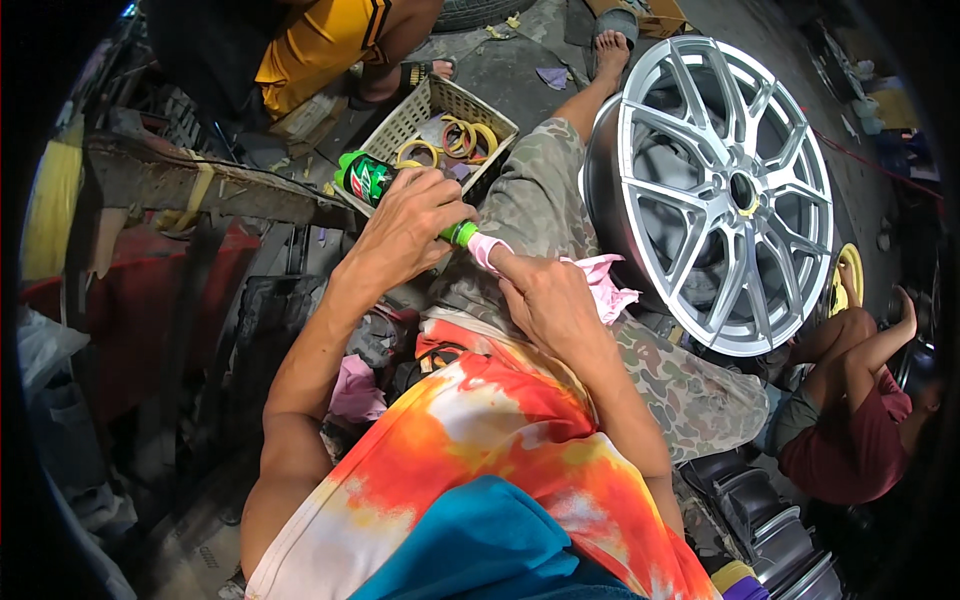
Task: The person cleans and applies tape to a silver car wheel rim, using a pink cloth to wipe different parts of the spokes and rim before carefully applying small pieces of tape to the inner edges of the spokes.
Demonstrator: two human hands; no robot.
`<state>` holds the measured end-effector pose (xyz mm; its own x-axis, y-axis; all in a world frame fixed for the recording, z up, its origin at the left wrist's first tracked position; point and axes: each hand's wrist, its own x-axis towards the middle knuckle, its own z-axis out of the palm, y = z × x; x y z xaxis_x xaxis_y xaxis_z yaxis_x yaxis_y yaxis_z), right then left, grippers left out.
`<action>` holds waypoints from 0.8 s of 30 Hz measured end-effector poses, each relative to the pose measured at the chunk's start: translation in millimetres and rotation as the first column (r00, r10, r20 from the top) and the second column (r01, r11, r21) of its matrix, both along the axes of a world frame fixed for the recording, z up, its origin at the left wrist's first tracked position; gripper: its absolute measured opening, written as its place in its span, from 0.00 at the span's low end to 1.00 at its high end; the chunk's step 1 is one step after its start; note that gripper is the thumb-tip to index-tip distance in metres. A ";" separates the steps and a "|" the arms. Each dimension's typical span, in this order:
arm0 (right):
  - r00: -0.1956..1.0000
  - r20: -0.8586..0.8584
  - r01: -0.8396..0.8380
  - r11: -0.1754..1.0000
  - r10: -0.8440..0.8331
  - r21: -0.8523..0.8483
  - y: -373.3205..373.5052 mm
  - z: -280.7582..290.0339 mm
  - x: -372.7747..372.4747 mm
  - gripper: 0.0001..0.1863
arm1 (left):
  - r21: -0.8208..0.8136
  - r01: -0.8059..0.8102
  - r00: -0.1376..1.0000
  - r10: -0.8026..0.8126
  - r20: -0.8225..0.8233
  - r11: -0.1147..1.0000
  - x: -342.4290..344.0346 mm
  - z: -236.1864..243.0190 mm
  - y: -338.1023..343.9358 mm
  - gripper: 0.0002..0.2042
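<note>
A green plastic bottle (365,178) lies tilted on its side in my left hand (412,225), whose fingers wrap around its middle. Its green neck end (459,233) points toward my right hand (555,300). A pink cloth (605,284) is bunched in my right hand, and one fold of it touches the bottle's neck end. Whether that end is capped cannot be made out. To the right of my hands a large silver multi-spoke wheel rim (722,182) leans upright beside my leg in camouflage trousers (540,185).
A cream plastic basket (398,128) holds several yellow tape rolls (484,140). Another pink cloth (357,390) lies by my left elbow. A person in yellow shorts (318,55) sits at far left; another in a maroon shirt (845,455) sits at right, near a yellow ring (838,290).
</note>
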<state>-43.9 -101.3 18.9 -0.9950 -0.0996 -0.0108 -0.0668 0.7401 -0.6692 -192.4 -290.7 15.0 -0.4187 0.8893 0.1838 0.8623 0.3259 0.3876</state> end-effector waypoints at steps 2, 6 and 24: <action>1.000 -0.001 0.004 1.000 -0.004 0.006 -1.3 -0.7 0.4 0.17 | -0.008 -0.005 1.000 0.005 -0.008 1.000 0.6 1.5 0.4 0.20; 1.000 -0.004 0.013 1.000 -0.013 0.026 -2.1 -1.3 1.2 0.17 | 0.001 0.001 0.999 -0.001 -0.036 1.000 0.4 3.3 2.0 0.23; 1.000 0.000 0.030 0.999 -0.030 0.037 -4.7 -11.9 1.1 0.10 | 0.026 0.019 0.995 -0.016 -0.102 0.999 0.7 9.8 6.2 0.23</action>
<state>-42.8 -106.0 7.0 -0.9975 -0.0695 -0.0148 -0.0439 0.7659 -0.6414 -191.7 -284.5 24.8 -0.3811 0.8905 0.2484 0.9033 0.3013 0.3055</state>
